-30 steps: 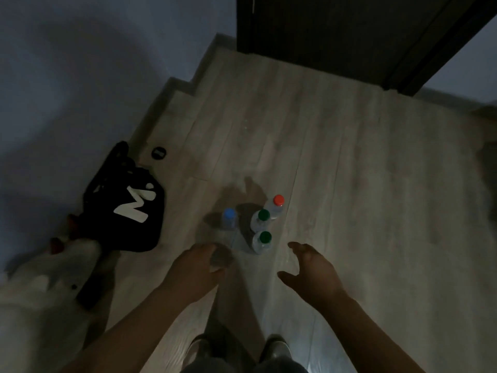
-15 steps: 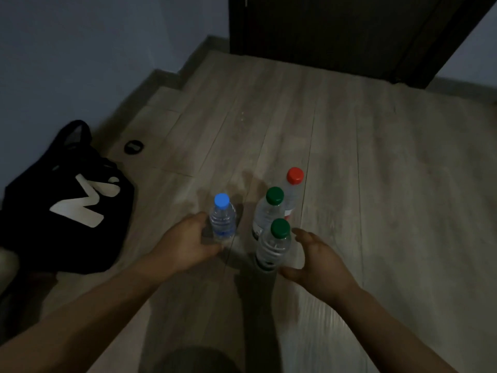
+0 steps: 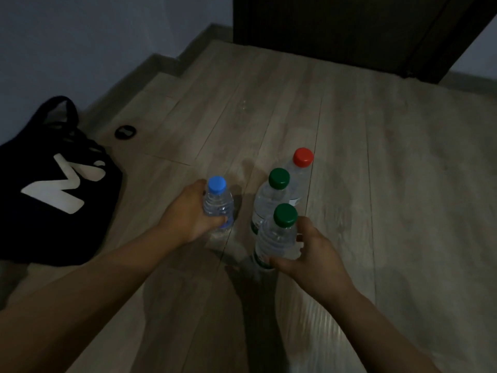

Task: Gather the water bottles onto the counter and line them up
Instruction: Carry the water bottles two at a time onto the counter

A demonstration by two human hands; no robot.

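Dim light over a wooden floor (image 3: pixel 403 184) of pale planks. At the left, below the wall (image 3: pixel 80 36), a black bag (image 3: pixel 53 189) with a white mark, slumped on the planks. Just beyond the bag, a small black ring (image 3: pixel 125 132), flat on the floor and apart from all else. At the far end, a dark door (image 3: pixel 336 30).

Four clear water bottles, all upright and low at the floor, in the middle of the view.

Grips the blue-capped bottle (image 3: pixel 217 203) round its body with the left hand (image 3: pixel 188 214), thumb across the front over the label. Near the other three bottles but apart from them, on their left.

Holds the near green-capped bottle (image 3: pixel 277 238) with the right hand (image 3: pixel 314 254) from its right side, thumb low across the front, fingertips up at the shoulder under the cap.

Directly behind, the far green-capped bottle (image 3: pixel 269 200), lower part covered by the near one; touching or only close, cannot tell. Further back and a little to the right, the red-capped bottle (image 3: pixel 301 173), partly hidden by the far green-capped bottle.

Too dark at the bases to tell whether the two held bottles rest on the floor.
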